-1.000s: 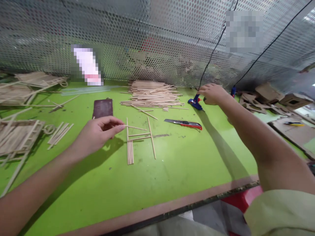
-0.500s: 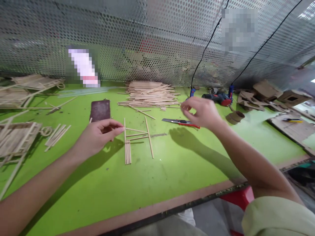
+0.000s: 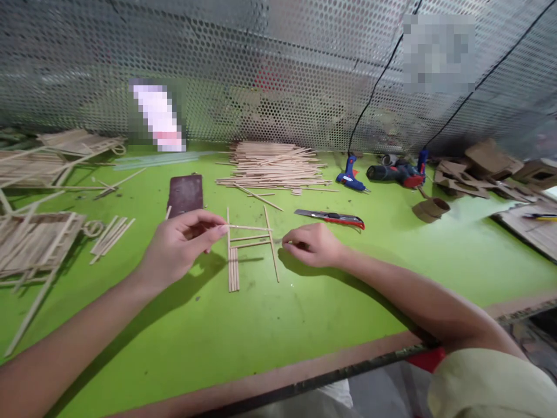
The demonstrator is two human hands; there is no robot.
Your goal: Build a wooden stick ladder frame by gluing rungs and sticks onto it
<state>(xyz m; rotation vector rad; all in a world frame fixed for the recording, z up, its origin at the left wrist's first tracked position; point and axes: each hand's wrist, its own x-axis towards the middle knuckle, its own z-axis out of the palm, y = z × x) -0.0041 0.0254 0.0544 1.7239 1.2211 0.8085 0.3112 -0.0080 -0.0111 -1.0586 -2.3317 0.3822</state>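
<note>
A small ladder-like frame of thin wooden sticks lies on the green table, with a left upright (image 3: pixel 228 238), a right upright (image 3: pixel 271 249) and crosswise sticks between them. My left hand (image 3: pixel 187 241) pinches the left end of the top cross stick (image 3: pixel 248 227), at the left upright. Just right of the right upright, my right hand (image 3: pixel 312 245) rests low over the table, fingers curled together, with nothing visible in them. Several short sticks (image 3: pixel 234 270) lie side by side against the lower left upright. Behind my right hand lies a red-handled utility knife (image 3: pixel 333 217).
A pile of sticks (image 3: pixel 274 165) lies at the back, before a perforated metal screen (image 3: pixel 209 75). A blue glue gun (image 3: pixel 350 175), a drill (image 3: pixel 394 173) and cardboard pieces (image 3: pixel 461 177) are right. A dark red block (image 3: pixel 186 193) and stick structures (image 3: pixel 39 244) are left.
My right hand has come down and left from beside the glue gun to the frame's right side. The glue gun now shows fully. My left hand keeps its pinch; the view has shifted slightly.
</note>
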